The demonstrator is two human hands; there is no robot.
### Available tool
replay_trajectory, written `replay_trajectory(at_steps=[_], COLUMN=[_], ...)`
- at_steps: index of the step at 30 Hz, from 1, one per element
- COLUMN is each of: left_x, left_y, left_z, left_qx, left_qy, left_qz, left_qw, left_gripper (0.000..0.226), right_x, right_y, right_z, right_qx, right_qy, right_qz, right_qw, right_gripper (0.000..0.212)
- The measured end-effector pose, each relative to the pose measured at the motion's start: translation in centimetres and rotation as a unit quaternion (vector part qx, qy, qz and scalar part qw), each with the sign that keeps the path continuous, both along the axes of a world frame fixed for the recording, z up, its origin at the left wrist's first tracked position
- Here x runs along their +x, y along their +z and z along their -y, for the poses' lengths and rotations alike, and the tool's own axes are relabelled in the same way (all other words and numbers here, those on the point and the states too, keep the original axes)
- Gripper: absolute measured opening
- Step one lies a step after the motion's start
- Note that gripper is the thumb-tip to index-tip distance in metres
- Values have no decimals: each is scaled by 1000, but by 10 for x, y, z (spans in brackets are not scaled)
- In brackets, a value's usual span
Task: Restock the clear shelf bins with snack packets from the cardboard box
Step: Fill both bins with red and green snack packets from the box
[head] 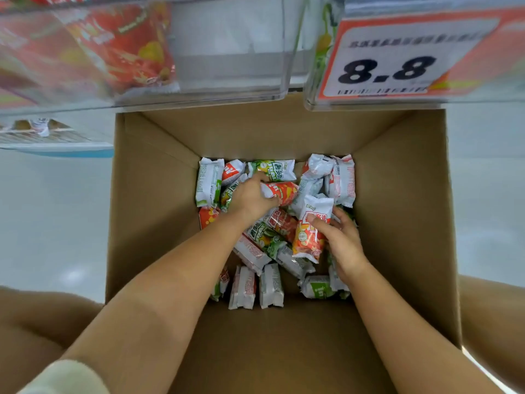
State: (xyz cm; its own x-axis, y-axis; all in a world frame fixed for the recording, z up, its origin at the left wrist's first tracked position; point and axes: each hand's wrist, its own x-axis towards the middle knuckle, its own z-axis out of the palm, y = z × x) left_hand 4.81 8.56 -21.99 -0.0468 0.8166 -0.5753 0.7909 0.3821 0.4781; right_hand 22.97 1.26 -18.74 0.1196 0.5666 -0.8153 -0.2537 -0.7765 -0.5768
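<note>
Two bare hands reach down into the open cardboard box point(159, 223), each with its grip closed on one packet. The left hand point(250, 199) has its fingers curled round a red-orange snack packet point(279, 191) near the box's far wall. The right hand point(342, 241) pinches a second red-orange-and-white packet point(311, 228) between thumb and fingers, tilted nearly upright, toward the box's right wall. Around both hands roughly twenty loose packets cover the box floor in one jumbled layer, some showing red fronts, some green, many turned to their white printed backs; an exact count cannot be made because they overlap. A green packet point(272, 169) lies against the far wall just beyond the left hand. Above the box's far edge hang two clear shelf bins: the left bin point(227, 52) holds red packets point(119, 44) in its left part, and the right bin point(312, 81) carries one price tag point(397, 61) reading 8.8.
</note>
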Motion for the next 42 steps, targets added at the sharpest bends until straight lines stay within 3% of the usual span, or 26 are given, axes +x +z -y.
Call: replay_trajectory(at_steps=[4, 8, 11, 13, 17, 21, 24, 28, 32, 38, 42], left_x=[0, 2, 3, 2, -10, -31, -52, -71, -74, -62, -55], left_y=[33, 81, 120, 150, 207, 275, 337, 388, 385, 352, 338], left_z=[16, 25, 36, 43, 42, 38, 29, 2, -33, -68, -80], left_qx=[34, 62, 65, 70, 102, 194, 284, 444, 515, 507, 516], left_qy=[203, 266, 242, 211, 105, 11, 11, 57, 81, 66, 42], left_qz=[143, 194, 240, 256, 257, 193, 177, 157, 158, 160, 109], left_qw=[968, 942, 938, 941, 955, 962, 942, 880, 839, 844, 848], left_gripper=[50, 50, 58, 68, 24, 34, 29, 37, 46, 45, 39], right_x=[-5, -10, -10, -7, -4, -9, -12, -19, -35, -58, -69], right_y=[28, 76, 114, 138, 187, 239, 292, 359, 389, 380, 368], right_z=[1, -5, -4, -2, 7, 7, -4, -24, -56, -99, -117], right_qx=[20, 85, 137, 161, 229, 297, 348, 443, 524, 520, 497], right_qy=[10, 17, 39, 58, 139, 235, 255, 192, 136, 205, 291], right_qz=[22, 35, 29, 40, 80, 126, 135, 153, 244, 378, 536], right_qw=[1000, 996, 989, 984, 960, 917, 892, 862, 805, 738, 617], right_gripper=[45, 33, 23, 28, 36, 41, 49, 44, 45, 44, 51])
